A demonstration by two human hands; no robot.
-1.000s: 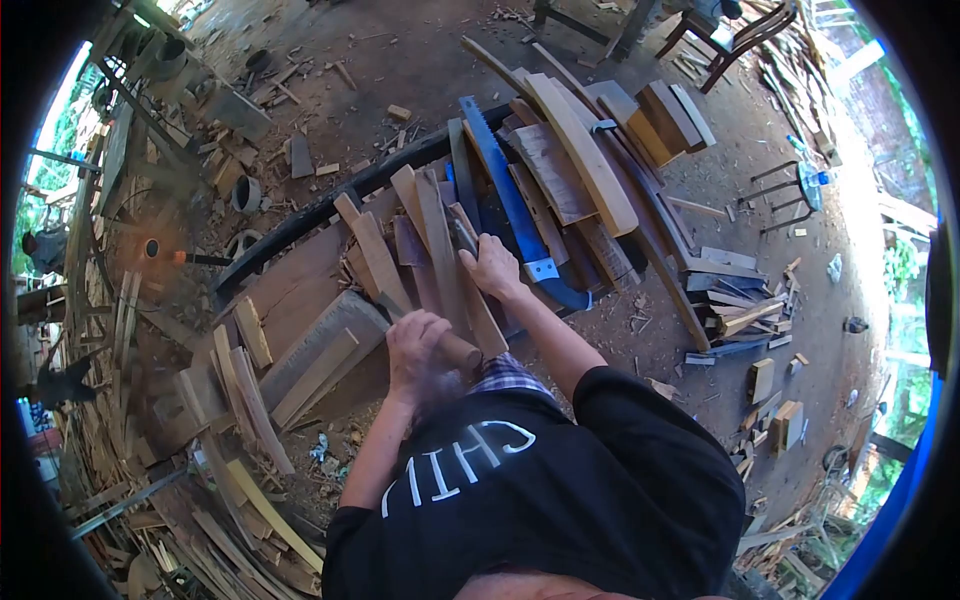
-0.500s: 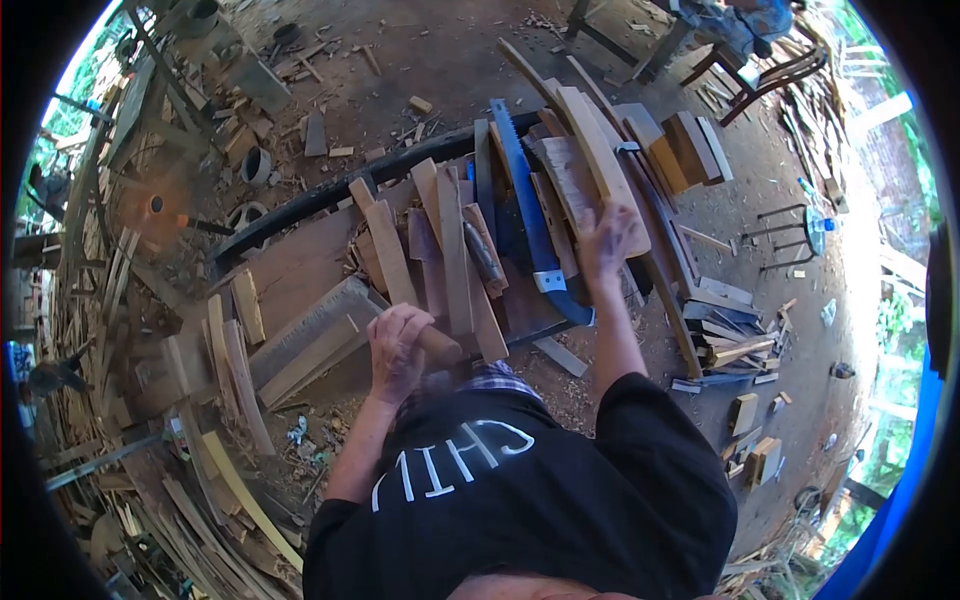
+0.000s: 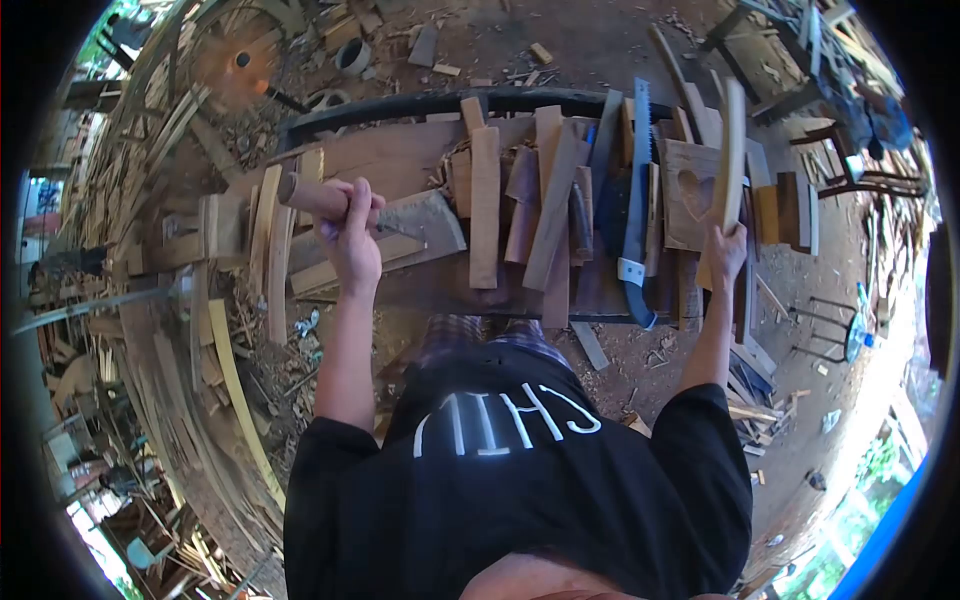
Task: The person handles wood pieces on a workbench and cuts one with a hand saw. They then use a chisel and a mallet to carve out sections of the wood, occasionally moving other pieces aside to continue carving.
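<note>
My left hand (image 3: 355,235) is raised over the left part of the workbench (image 3: 385,150), closed around a thick round wooden piece (image 3: 313,196) that sticks out to the left. What shows as a thin shaft (image 3: 405,235) extends from the other side of the fist; I cannot make out whether it belongs to the piece. At the right end, my right hand (image 3: 728,250) grips the lower part of a long, slightly curved wooden piece (image 3: 733,140). Beside it lies a board with a heart-shaped hollow (image 3: 692,190). Left of that board rests a handsaw (image 3: 638,190), its handle towards me.
Several wooden strips (image 3: 485,205) lie across the bench's middle. A wide flat offcut (image 3: 425,220) is under my left hand. Wooden blocks (image 3: 795,210) stand past the right end, near a small stool (image 3: 835,325). Wood scraps litter the ground.
My left hand has swung up and left with the round wooden piece, which now points left. My right hand still grips the curved piece, which stands straighter. The view has shifted left.
</note>
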